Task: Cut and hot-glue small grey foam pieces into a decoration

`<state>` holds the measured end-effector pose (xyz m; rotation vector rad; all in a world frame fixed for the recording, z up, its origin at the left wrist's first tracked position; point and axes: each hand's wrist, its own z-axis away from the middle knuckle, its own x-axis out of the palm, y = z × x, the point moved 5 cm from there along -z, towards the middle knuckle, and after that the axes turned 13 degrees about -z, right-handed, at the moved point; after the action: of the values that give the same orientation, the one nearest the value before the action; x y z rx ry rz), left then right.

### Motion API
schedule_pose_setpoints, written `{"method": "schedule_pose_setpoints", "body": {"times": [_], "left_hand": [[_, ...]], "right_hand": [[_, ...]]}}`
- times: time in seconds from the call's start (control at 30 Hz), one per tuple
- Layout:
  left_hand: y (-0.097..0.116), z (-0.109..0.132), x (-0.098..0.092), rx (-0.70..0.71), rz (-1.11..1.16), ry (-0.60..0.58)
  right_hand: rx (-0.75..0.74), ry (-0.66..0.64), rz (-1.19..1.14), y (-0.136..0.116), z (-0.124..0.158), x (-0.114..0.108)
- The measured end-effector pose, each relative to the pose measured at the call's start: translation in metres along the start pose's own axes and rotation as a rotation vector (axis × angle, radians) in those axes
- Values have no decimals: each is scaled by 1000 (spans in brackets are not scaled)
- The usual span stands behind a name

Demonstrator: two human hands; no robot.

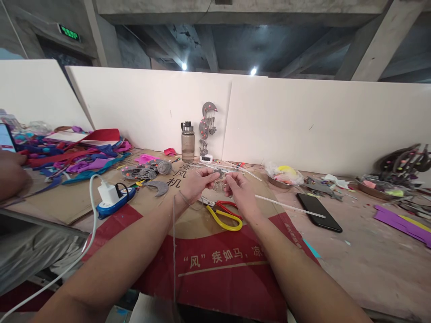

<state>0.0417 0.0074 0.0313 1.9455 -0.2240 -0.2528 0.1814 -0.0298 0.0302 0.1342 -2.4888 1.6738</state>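
My left hand (198, 184) and my right hand (240, 190) meet over the cardboard, fingertips pinched on a small grey felt piece (220, 172) between them. Its exact shape is too small to tell. Just below it appears a pale comb-like thing (219, 185); I cannot tell whether it is attached. A grey cord (174, 242) loops at my left wrist and hangs down past the front edge. Under my hands lie scissors with yellow and red handles (225, 220). A grey felt crescent (159, 187) rests left of my left hand.
A bottle (187, 143) and a grey moon-shaped hanging ornament (209, 110) are at the white partition. A black phone (318, 211) with a thin white stick (289, 205) across it lies right. Left are a blue power strip (116, 202), felt scraps (84, 154) and another person's arm (11, 175).
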Motion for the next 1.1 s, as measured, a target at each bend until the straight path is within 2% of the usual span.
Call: {"method": "schedule_pose_setpoints", "body": {"times": [0.1, 0.27, 0.5, 0.63, 0.73, 0.93, 1.1], "left_hand": [[-1, -1, -5, 16, -29, 49], [-5, 0, -3, 36, -117, 6], [1, 1, 0, 79, -284, 57], [3, 3, 0, 88, -361, 98], [2, 3, 1, 74, -381, 73], [-4, 2, 2, 6, -304, 34], [-10, 0, 4, -25, -239, 37]], "right_hand": [[-130, 44, 81, -9, 2, -3], [-280, -7, 310, -17, 7, 1], [-450, -23, 589, -22, 9, 3], [-429, -50, 670, -20, 8, 2], [-381, -63, 668, -17, 6, 0], [-309, -79, 671, -13, 3, 0], [-322, -39, 821, -9, 5, 3]]}}
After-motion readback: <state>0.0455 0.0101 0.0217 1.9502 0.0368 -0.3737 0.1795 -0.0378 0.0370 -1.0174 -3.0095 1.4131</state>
